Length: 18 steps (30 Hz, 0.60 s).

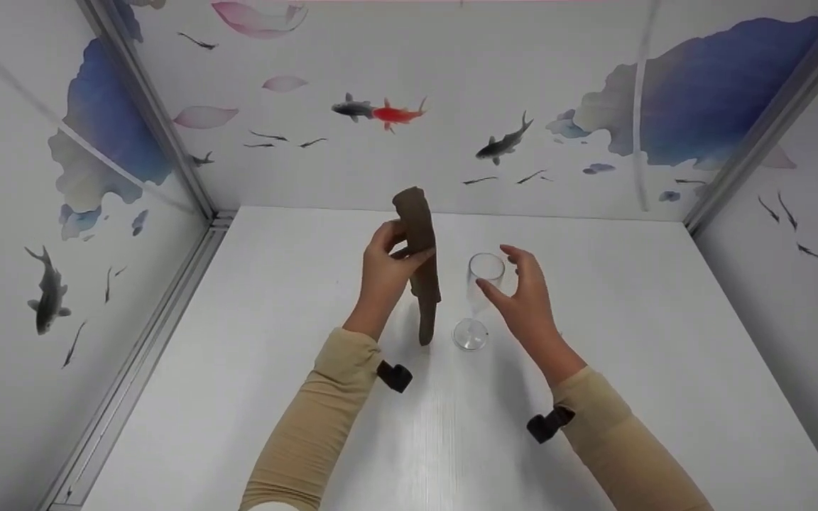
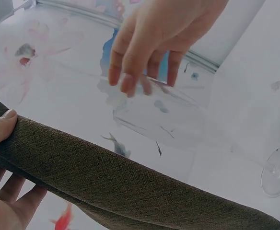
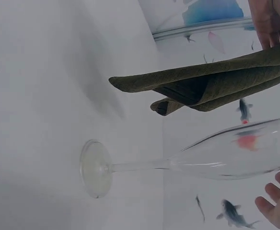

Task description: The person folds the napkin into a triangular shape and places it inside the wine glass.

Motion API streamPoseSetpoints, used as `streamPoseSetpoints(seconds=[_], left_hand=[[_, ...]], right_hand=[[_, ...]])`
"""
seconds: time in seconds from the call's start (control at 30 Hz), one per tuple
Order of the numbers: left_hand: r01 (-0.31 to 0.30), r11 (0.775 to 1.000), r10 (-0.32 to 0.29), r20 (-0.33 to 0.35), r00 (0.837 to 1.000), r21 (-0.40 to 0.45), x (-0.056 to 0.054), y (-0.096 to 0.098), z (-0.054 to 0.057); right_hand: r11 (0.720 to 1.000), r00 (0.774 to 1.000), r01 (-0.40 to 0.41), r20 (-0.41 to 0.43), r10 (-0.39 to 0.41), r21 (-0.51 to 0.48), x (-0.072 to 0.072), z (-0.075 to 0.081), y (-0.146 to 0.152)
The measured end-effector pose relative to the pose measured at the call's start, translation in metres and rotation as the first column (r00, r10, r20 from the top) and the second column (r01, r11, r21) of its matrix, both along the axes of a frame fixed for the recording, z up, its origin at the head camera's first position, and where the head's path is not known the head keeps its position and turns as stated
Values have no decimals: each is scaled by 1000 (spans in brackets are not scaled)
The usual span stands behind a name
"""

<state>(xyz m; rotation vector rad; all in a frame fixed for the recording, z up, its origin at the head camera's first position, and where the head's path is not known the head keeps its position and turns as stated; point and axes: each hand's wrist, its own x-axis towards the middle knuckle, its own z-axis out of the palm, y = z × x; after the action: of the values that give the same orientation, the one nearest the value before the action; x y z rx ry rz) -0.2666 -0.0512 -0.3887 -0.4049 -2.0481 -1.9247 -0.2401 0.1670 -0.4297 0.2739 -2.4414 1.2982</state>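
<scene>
A strip of brown cloth (image 1: 420, 227), folded over on itself, hangs from my left hand (image 1: 385, 268), which grips its upper part. In the left wrist view the thumb lies on top of the cloth (image 2: 106, 167) and the fingers are beneath. A clear champagne flute (image 3: 226, 153) stands upright on its round foot (image 1: 471, 335), to the right of the cloth. Around the flute's rim (image 1: 487, 266) my right hand (image 1: 526, 294) is spread, thumb on one side and fingers on the other. In the right wrist view a gap shows between its fingers (image 3: 274, 196) and the glass.
The white tabletop (image 1: 274, 369) carries the flute and meets a back wall (image 1: 309, 170) painted with fish and petals. Side walls with metal edge rails (image 1: 196, 191) close in the left and right. A small black device (image 1: 396, 376) is strapped at each wrist.
</scene>
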Motion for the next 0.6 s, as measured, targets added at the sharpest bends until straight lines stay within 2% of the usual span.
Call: streamPoseSetpoints(seconds=[0.1, 0.17, 0.23, 0.37, 0.47, 0.6], left_hand=[[1, 1000, -1, -18, 1000, 6, 3, 0, 3], [8, 1000, -7, -39, 999, 14, 6, 1, 5], [16, 1000, -15, -55, 998, 21, 8, 2, 6], [27, 999, -24, -85, 996, 30, 15, 5, 9], [34, 999, -30, -117, 993, 33, 19, 8, 10], [51, 999, -47, -171, 984, 18, 21, 12, 9]], right_hand=[[999, 983, -27, -182, 30, 21, 7, 12, -6], [997, 967, -78, -241, 77, 6, 12, 20, -11], [991, 958, -133, -258, 127, -9, 17, 26, -17], [980, 961, -200, -196, 194, -11, 27, 35, -28], [974, 970, -226, -94, 223, -28, 32, 41, -38], [975, 976, -210, 47, 214, -73, 35, 46, -48]])
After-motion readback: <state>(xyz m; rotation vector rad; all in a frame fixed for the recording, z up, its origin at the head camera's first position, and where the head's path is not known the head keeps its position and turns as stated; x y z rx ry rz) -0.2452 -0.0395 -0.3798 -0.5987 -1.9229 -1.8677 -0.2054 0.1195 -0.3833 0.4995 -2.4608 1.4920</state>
